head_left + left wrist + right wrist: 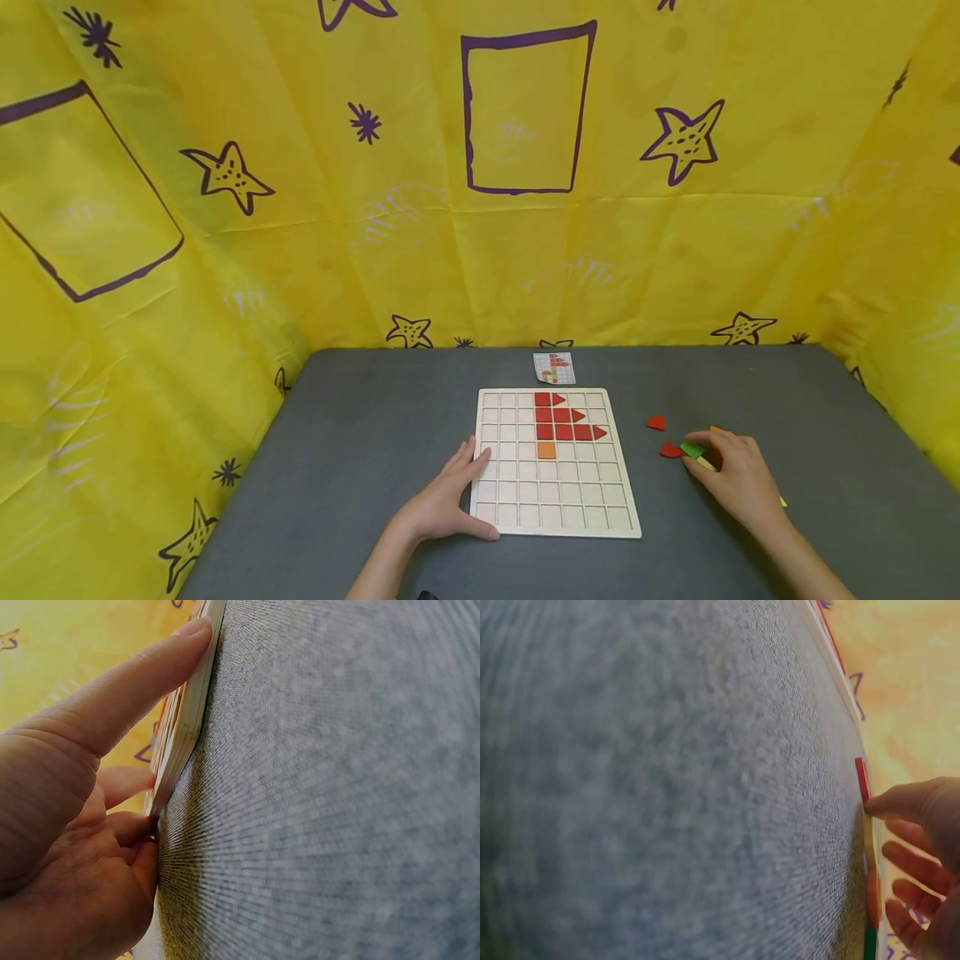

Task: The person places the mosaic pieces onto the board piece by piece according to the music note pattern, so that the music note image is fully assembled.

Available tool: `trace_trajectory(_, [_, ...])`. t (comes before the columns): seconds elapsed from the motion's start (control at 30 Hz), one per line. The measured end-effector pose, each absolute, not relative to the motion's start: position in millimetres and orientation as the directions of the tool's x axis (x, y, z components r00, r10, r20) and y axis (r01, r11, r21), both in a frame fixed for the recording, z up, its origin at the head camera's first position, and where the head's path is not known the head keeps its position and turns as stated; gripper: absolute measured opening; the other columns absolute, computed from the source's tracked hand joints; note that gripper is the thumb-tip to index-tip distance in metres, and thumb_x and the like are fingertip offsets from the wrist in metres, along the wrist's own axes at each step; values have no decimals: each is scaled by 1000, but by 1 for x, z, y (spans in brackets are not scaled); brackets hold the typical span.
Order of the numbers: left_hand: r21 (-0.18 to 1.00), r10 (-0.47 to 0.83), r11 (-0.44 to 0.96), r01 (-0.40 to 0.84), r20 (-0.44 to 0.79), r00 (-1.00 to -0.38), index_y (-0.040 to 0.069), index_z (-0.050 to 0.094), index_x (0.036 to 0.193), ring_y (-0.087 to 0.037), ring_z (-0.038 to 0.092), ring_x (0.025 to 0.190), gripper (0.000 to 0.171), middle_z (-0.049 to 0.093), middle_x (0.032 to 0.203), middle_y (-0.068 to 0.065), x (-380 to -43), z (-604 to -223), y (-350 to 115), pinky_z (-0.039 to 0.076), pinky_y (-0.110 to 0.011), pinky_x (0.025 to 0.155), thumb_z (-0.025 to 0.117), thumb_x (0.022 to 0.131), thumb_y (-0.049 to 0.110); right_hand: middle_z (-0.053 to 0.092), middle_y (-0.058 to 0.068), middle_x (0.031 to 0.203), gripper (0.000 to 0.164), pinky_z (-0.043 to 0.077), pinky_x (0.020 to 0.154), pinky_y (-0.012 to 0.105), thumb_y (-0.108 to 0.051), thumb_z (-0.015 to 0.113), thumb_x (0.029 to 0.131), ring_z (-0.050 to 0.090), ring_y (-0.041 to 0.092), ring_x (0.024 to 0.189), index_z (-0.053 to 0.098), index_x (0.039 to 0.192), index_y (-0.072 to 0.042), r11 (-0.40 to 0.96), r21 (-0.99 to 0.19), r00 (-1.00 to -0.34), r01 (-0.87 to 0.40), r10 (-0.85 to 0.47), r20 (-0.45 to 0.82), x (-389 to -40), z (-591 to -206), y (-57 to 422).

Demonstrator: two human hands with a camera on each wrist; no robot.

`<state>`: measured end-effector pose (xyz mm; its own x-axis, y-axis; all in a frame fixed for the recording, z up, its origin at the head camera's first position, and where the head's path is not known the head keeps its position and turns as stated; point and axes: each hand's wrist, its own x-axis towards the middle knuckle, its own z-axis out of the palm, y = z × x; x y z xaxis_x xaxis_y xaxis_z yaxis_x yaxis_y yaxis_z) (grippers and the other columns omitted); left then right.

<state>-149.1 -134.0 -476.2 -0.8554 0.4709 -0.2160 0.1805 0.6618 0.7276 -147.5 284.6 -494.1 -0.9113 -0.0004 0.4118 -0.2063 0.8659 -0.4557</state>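
A pale grid board [528,493] lies on the table with rows of red squares [563,432], each ended by a red triangle [598,432], and one orange square [547,450] below them. My left hand [446,500] rests at the board's near left corner, thumb along the near edge, fingers spread over the left edge. Over loose coloured pieces to the right is my right hand [742,479]. Its thumb and forefinger are at a green piece [692,449] and a pale yellow piece [706,463]. In the right wrist view the thumb touches a red piece [863,778]; other fingers are loosely bent.
A small printed card [555,368] with a coloured grid pattern lies beyond the board. Two red pieces, one farther back [656,422] and one nearer [671,451], lie between the board and my right hand. Yellow patterned cloth [420,275] hangs behind the grey table [360,433].
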Motion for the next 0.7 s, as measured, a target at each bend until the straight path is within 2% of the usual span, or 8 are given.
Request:
trace_trajectory(0.1, [729,468,662,174,-220,-856,13,26,151,-33,3,147,112,4,160,-11,-149,-475,-134,18,-63,109,87,61,42,67,19,101,27,37,65,40,-16,79,73,52,34,85,71,96,-7,876,-455,-934,-158,17,357,-145,-493,287])
trace_trajectory(0.17, [730,465,662,169,-225,-856,13,26,151,-33,3,147,112,4,160,-11,-149,-475,-134,18,-63,109,87,62,41,67,18,99,26,37,64,39,-18,79,74,53,35,85,71,96,-7,877,-461,-942,-134,31,333,-145,-492,288])
trace_trajectory(0.37, [732,465,662,162,-231,-854,13,25,151,-32,2,147,112,4,160,-11,-149,-474,-134,18,-63,109,87,62,41,68,6,82,25,33,60,31,-15,77,73,50,23,74,71,96,-6,871,-477,-937,-121,58,344,-147,-490,286])
trace_trajectory(0.57, [731,473,660,172,-227,-851,13,25,151,-33,2,147,111,4,160,-11,-149,-475,-134,18,-62,109,87,63,41,70,6,82,28,33,60,30,-18,78,74,48,18,70,70,98,-6,864,-497,-934,-85,105,343,-147,-486,280])
trace_trajectory(0.7, [727,471,664,172,-228,-852,13,26,151,-32,3,147,111,4,160,-11,-149,-475,-134,18,-62,109,87,62,41,71,6,85,28,37,60,31,-22,79,75,54,18,69,70,97,-9,828,-552,-931,-98,119,345,-147,-482,267])
